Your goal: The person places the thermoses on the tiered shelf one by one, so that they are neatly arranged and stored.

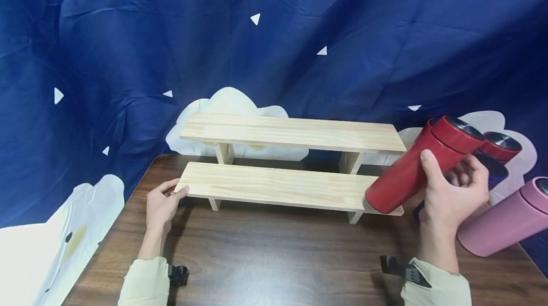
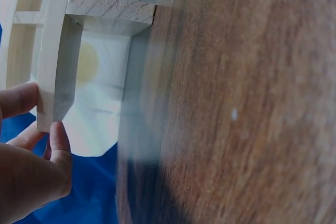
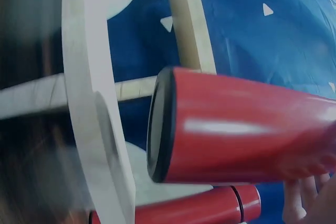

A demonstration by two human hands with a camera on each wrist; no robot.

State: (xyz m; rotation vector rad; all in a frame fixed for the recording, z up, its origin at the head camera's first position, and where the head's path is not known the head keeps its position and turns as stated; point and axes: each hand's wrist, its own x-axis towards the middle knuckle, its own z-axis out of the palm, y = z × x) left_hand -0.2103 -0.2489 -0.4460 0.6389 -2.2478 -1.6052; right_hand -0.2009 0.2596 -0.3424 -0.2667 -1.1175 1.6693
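Note:
A two-tier wooden shelf with an upper board [image 1: 291,132] and a lower board [image 1: 274,184] stands on the brown table. My left hand [image 1: 161,203] pinches the left end of the lower board between thumb and fingers, as the left wrist view also shows. My right hand [image 1: 455,199] grips a red thermos bottle [image 1: 404,177] around its upper half. The bottle leans, its lid toward the upper right and its base over the right end of the lower board. In the right wrist view the dark base of this bottle [image 3: 236,129] appears slightly apart from the board.
Right of the shelf are a pink thermos bottle [image 1: 505,220] and another red bottle [image 1: 502,146], with a dark-topped blue item [image 1: 492,169] partly hidden by my right hand. A blue curtain [image 1: 257,58] with white shapes hangs behind the table [image 1: 257,258].

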